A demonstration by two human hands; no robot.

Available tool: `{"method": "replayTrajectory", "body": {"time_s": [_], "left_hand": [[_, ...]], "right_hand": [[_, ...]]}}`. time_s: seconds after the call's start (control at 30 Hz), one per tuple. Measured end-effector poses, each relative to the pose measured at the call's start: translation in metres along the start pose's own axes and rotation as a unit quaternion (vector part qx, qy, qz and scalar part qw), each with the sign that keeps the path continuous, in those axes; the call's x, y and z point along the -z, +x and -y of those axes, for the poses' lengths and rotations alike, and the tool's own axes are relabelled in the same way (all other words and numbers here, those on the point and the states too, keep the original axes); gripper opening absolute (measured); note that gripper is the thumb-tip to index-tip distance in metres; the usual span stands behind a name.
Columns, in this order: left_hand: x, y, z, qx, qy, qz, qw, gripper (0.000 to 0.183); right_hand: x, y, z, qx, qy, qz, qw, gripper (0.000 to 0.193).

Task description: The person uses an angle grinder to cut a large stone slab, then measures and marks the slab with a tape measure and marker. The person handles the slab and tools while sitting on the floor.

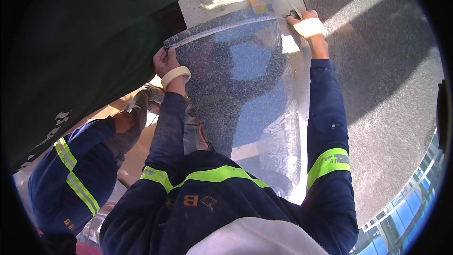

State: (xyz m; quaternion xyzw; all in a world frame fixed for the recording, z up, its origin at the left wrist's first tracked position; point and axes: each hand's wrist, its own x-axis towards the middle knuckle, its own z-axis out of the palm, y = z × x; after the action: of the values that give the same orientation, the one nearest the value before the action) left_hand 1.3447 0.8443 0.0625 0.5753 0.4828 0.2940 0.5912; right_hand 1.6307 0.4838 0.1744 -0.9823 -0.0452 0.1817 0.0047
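A polished, dark speckled stone slab (212, 80) lies in front of me, reflecting the sky. Along its far edge runs a long, pale measuring strip (226, 27) with fine markings. The strip's left end is pinched by my left hand (164, 61), closed at the slab's corner. Around that wrist hangs a cream roll of masking tape (176, 76). Over at the strip's right end is my right hand (307, 24), closed on a thin, pale, pencil-like stick (294, 8) that points up and left. A small dark piece shows by those fingers; its kind is unclear.
A yellowish flat piece (258, 6) lies beyond the far edge. Large grey speckled stone (377, 99) fills the right side, past a pale, dusty gap. Dark green sheeting (85, 42) covers the upper left. Another person in a navy jacket (75, 174) bends close on my left.
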Motion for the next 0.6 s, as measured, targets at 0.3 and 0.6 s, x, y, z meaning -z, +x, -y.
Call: {"method": "replayTrajectory", "body": {"time_s": [0.3,0.6], "left_hand": [[-0.003,-0.036,-0.050,-0.253,0.263,0.032,0.930,0.062],[-0.037,-0.065,-0.076,-0.321,0.379,0.223,0.839,0.038]], "right_hand": [[-0.019,0.007,-0.011,-0.022,0.046,-0.062,0.997,0.067],[-0.028,-0.020,0.001,0.037,0.086,-0.118,0.989,0.057]]}}
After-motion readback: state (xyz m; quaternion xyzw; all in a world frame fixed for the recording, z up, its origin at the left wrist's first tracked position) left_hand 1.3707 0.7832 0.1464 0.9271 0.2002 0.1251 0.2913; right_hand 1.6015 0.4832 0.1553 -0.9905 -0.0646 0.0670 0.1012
